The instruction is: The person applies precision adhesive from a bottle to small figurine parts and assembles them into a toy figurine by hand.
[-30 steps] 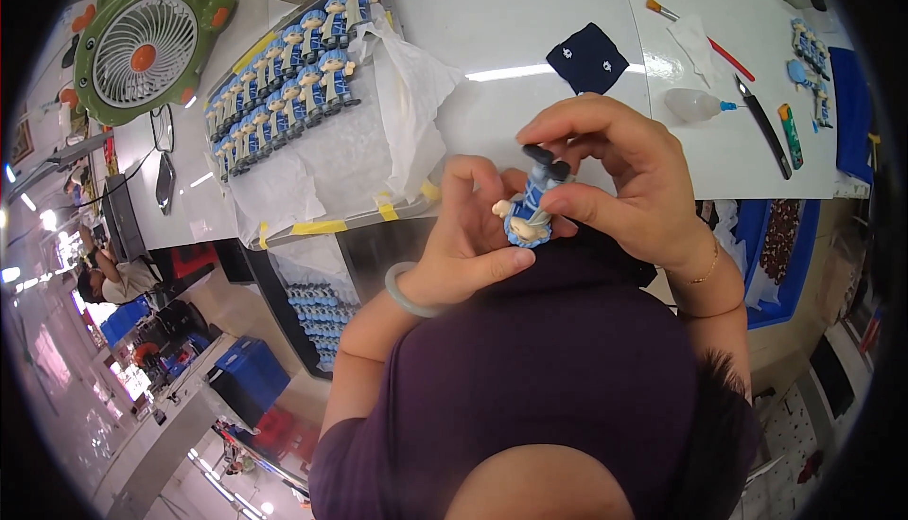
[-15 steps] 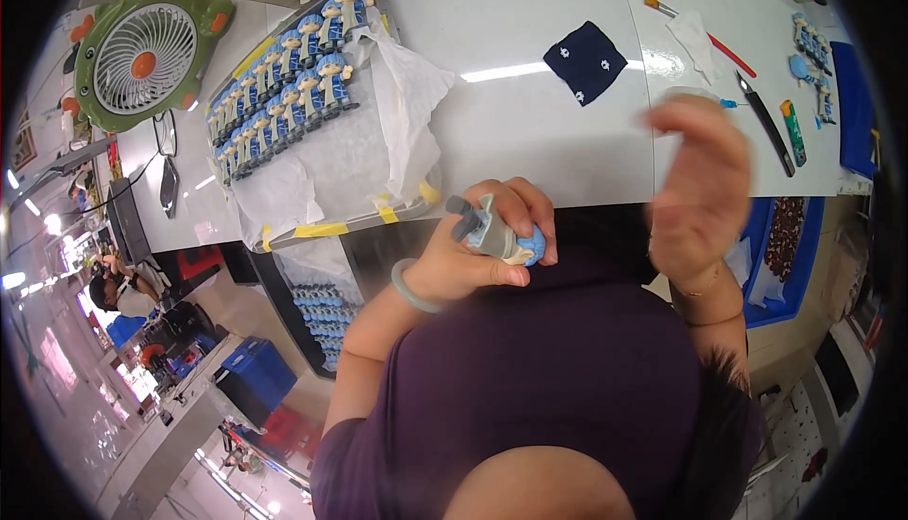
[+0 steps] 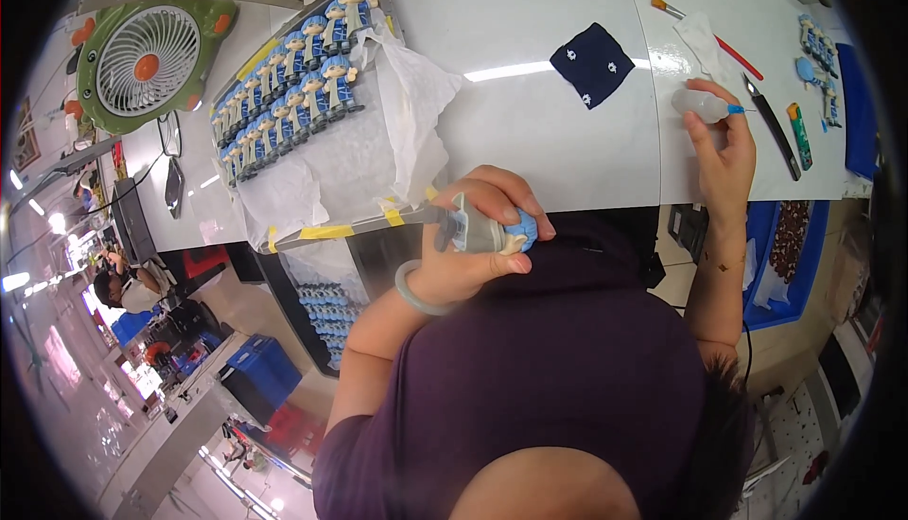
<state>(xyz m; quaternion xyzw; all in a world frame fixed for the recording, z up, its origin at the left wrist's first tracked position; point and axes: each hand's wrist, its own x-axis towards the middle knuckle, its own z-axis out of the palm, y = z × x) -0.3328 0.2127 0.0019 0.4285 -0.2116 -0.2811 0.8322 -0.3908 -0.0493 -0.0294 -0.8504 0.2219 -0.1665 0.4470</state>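
Observation:
My left hand is closed around a small figurine with blue hair and a grey-beige body. The figurine lies sideways just off the table's front edge, its dark feet to the left and its head to the right. Over the right part of the table, my right hand grips a small translucent squeeze bottle with a blue needle tip pointing right. Beside that bottle lie a crumpled white tissue and a black-handled craft knife.
A tray edged with yellow tape holds rows of blue-haired figurines. A dark blue cloth lies mid-table. At right are a brush, a green cutter and several figurines. A green fan stands far left.
My right hand has reached forward over the table and taken hold of the squeeze bottle. My left hand keeps the figurine, turned slightly.

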